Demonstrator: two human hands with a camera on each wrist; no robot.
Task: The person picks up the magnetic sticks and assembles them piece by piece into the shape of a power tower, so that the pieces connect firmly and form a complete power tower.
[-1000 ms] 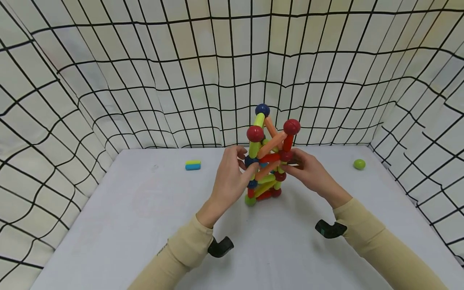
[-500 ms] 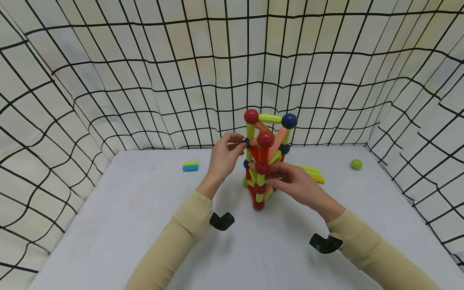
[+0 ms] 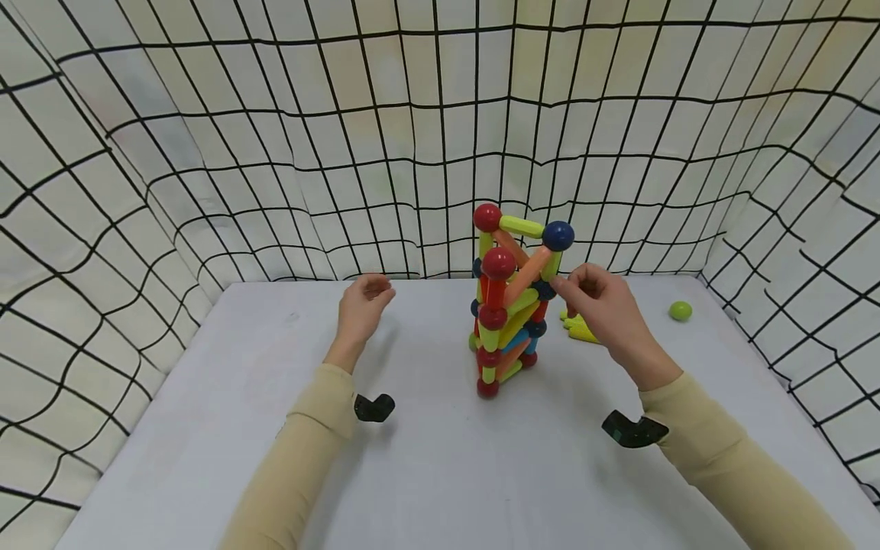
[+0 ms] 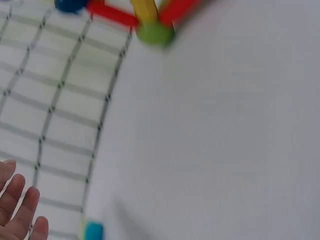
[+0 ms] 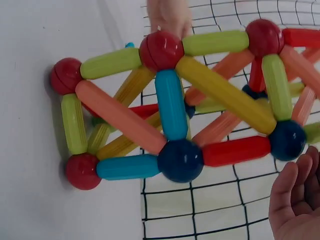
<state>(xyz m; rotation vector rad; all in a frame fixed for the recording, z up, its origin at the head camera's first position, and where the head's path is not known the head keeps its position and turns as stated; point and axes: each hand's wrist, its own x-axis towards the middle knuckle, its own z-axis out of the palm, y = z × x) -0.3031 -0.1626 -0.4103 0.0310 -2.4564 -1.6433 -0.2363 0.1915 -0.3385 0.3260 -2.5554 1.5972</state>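
Note:
A tower of coloured magnetic sticks and balls [image 3: 492, 316] stands upright on the white table, three-sided, with red and dark blue balls at its top. My right hand [image 3: 612, 313] is at its right side, thumb and fingertips right at a dark blue ball [image 5: 287, 140] in the upper part. In the right wrist view those fingers are loosely bent below that ball, not wrapped round it. Left of the tower, my left hand [image 3: 361, 312] is apart from it, fingers relaxed and holding nothing. The left wrist view catches the tower's green ball [image 4: 155, 33] at its base.
Loose yellow and green sticks [image 3: 581, 329] lie behind my right hand. A loose green ball [image 3: 681, 311] is farther right. A blue stick [image 4: 94, 231] shows beside the left hand's fingers. Black-lined netting [image 3: 440, 137] encloses the table's back and sides.
The tower has been turned on the table between the hands. My left hand has let go and drawn away leftward; my right hand has shifted up and right along the tower.

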